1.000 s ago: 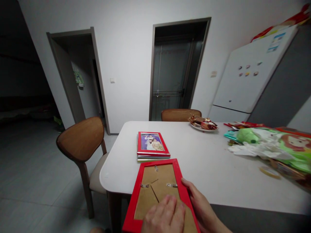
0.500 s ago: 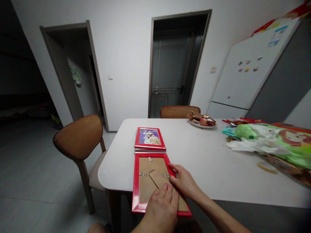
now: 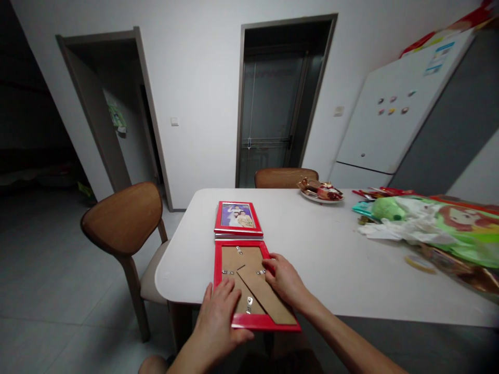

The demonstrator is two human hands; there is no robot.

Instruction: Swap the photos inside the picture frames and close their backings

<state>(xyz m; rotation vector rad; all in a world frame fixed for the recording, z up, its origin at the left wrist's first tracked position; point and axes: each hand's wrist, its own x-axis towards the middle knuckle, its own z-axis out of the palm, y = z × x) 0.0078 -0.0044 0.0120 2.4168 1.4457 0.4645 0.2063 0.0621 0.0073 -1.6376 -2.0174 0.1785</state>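
A red photo frame (image 3: 255, 323) lies face down at the near edge of the white table, partly past that edge. Its brown backboard (image 3: 230, 255) has metal clips and a slanted stand leg (image 3: 268, 300). My left hand (image 3: 218, 314) grips the frame's lower left corner, fingers over the left border and thumb along the bottom. On the right border, my right hand (image 3: 286, 280) holds the frame with bent fingers close to the right clip (image 3: 261, 272). Beyond it, another red photo frame (image 3: 238, 216) lies face up, showing a picture, on top of a stack.
The white table (image 3: 312, 249) also bears a plate (image 3: 322, 197) with wrapped items, a green bag (image 3: 463, 221), crumpled white tissue (image 3: 409, 228) and a tape roll (image 3: 420, 264). Wooden chairs stand at the left (image 3: 125, 218) and the far side (image 3: 286, 178).
My left hand has moved left, off the stand leg to the lower left corner, uncovering the leg and the bottom clip. My right hand stays at the right border. The view has shifted slightly.
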